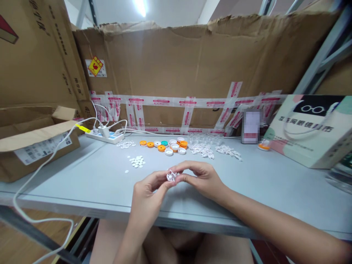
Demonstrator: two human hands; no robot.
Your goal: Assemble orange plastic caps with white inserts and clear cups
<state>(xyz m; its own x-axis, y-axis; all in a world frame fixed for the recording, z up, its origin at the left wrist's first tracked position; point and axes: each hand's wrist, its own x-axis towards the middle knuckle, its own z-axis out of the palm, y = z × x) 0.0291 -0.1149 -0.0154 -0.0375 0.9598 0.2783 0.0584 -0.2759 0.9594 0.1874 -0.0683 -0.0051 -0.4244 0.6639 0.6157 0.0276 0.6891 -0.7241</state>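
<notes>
Both hands meet over the grey table point(82, 176) near its front edge. My left hand point(148, 194) and my right hand point(200, 178) pinch a small white plastic piece point(172, 176) between their fingertips. Beyond them lies a cluster of small white discs point(136, 161). Farther back sit several orange, white and teal round caps point(170, 146), and to their right are heaps of small white plastic parts point(202, 149) and more white parts point(228, 151).
A white power strip point(104, 136) with plugs and a cable trailing off the left edge lies at the back left. A cardboard box point(33, 143) stands left, a taped cardboard wall point(192, 73) behind, a printed paper bag point(310, 128) at the right.
</notes>
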